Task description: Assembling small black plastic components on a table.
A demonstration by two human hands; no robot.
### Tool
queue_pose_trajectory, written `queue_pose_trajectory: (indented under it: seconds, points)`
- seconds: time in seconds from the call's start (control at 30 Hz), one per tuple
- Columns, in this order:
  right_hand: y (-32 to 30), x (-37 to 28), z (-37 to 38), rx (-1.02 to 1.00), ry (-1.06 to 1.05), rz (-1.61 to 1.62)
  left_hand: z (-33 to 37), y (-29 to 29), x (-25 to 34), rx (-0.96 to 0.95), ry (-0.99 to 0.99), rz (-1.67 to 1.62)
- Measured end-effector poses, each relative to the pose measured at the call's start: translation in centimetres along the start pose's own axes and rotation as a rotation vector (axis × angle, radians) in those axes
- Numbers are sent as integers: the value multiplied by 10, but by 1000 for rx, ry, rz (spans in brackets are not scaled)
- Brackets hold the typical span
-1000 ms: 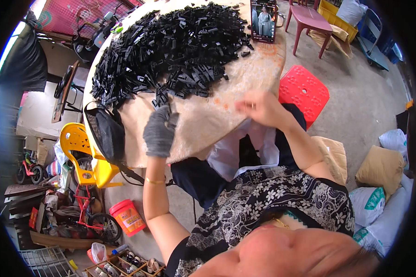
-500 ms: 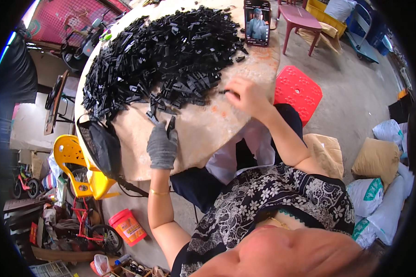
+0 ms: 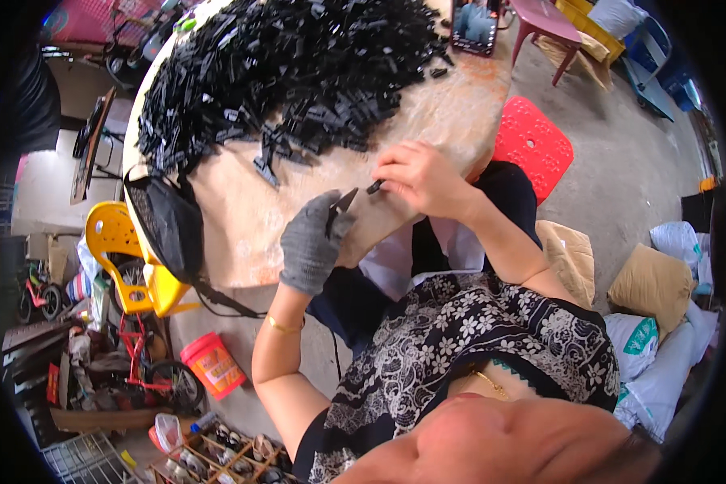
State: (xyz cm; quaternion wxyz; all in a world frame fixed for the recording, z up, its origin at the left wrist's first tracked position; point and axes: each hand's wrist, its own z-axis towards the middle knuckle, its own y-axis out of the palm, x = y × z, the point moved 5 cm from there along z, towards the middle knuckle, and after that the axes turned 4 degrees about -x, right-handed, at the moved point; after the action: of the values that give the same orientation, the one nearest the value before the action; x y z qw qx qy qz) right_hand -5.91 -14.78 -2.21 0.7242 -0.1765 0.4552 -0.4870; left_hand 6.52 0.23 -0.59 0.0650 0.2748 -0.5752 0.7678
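My left hand [image 3: 310, 244], in a grey glove, is closed on a flat black plastic piece [image 3: 344, 200] with a pointed end. My right hand [image 3: 422, 179] is bare and pinches a small dark piece [image 3: 374, 186] between thumb and fingers. The two pieces are close together but apart, above the near edge of the table. A large heap of black plastic pieces [image 3: 274, 73] covers the far part of the tabletop [image 3: 242, 226]. One loose piece [image 3: 264, 171] lies at the heap's near edge, beyond my left hand.
A phone [image 3: 474, 28] stands at the table's far right. A black bag [image 3: 167, 228] hangs at the left edge, near a yellow chair [image 3: 119, 256]. To the right are a red stool [image 3: 534, 148] and stuffed sacks [image 3: 652, 278]. A red bucket [image 3: 213, 365] stands on the floor at lower left.
My left hand has moved right and toward me with its piece, away from the heap. The right hand has come left toward it. The whole view has shifted slightly.
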Motion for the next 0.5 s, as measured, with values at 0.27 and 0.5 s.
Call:
queue_pose_trajectory:
  seconds: [0.27,0.5]
  points:
    - [-2,-3,-1,-27,16,35,3,9,0,-142,-173,-200]
    - [-3,-3,-2,-20,-1,16,5,9,7,-94,-20,-84]
